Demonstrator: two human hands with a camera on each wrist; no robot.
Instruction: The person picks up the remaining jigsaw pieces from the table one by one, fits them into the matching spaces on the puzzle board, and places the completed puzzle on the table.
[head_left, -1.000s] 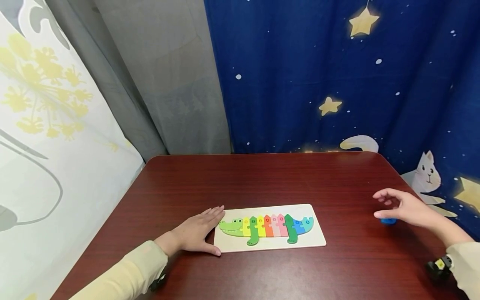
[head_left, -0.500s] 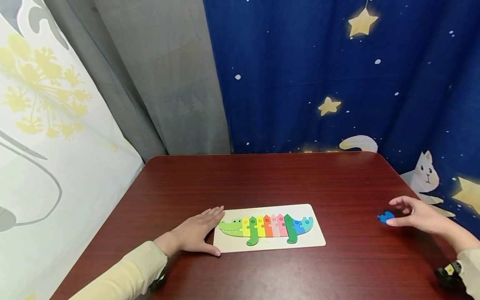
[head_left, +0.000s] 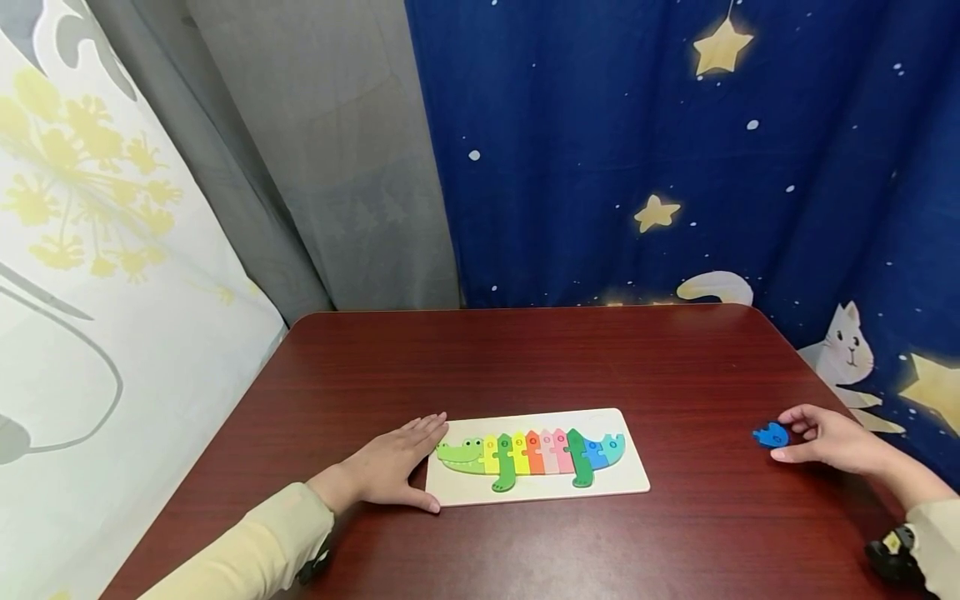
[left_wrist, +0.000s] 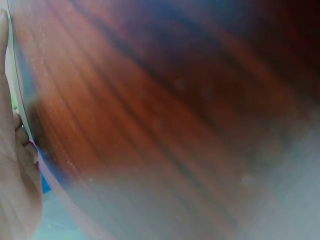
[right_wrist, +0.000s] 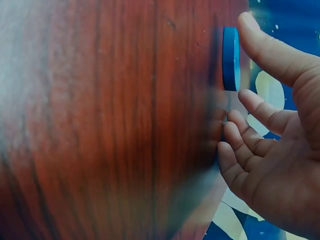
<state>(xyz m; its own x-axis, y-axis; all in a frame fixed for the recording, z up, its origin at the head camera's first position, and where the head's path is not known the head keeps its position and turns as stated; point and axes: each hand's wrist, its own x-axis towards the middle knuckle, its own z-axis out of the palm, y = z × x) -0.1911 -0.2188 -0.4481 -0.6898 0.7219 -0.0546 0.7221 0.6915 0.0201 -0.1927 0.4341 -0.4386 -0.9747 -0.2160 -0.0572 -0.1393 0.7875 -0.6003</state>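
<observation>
A crocodile puzzle board [head_left: 536,492] lies flat on the table, its coloured pieces [head_left: 534,454] forming the animal from green head to blue tail. My left hand [head_left: 393,467] rests on the board's left end, fingers extended and thumb at the front corner. At the right, a loose blue puzzle piece [head_left: 771,434] lies on the tabletop. Just beside it is my right hand [head_left: 843,442], thumb and index finger spread around the piece without pinching it. The right wrist view shows the blue piece [right_wrist: 231,59] edge-on between thumb and index fingertip.
The dark red-brown table [head_left: 540,358] has rounded far corners. Behind it hang a grey curtain [head_left: 337,150] and a blue star-patterned curtain [head_left: 570,150]. A white patterned cloth [head_left: 150,333] borders the left side. The left wrist view is mostly blurred tabletop.
My right hand has moved right and drawn back from over the blue piece, which now shows fully and seems slightly turned. The left hand and board stay put.
</observation>
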